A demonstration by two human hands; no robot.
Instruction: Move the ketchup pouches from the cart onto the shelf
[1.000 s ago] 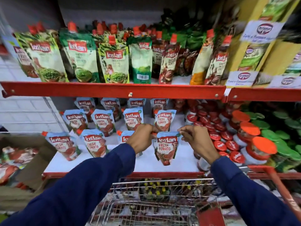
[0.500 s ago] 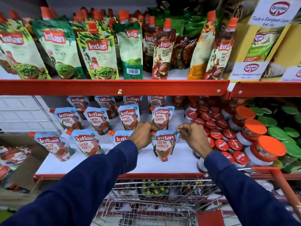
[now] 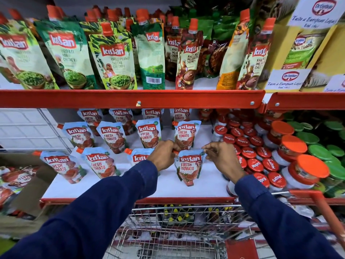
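Observation:
A light-blue Kissan Fresh Tomato ketchup pouch (image 3: 188,168) stands upright on the white shelf (image 3: 203,187), in the front row. My left hand (image 3: 164,156) grips its orange cap at the top left corner. My right hand (image 3: 222,157) pinches its top right corner. Several more ketchup pouches (image 3: 112,136) stand in rows to the left and behind. The wire cart (image 3: 168,238) sits below the shelf, between my arms; I see no pouches in the part that shows.
Mapro jars with red lids (image 3: 253,161) and orange- and green-lidded jars (image 3: 298,161) crowd the shelf right of my right hand. Green chutney pouches (image 3: 112,58) fill the upper shelf. A cardboard box (image 3: 22,184) with more pouches sits at the left.
The pouch has settled lower and farther back on the shelf, with both hands still on its top corners. My view has moved closer to the shelf.

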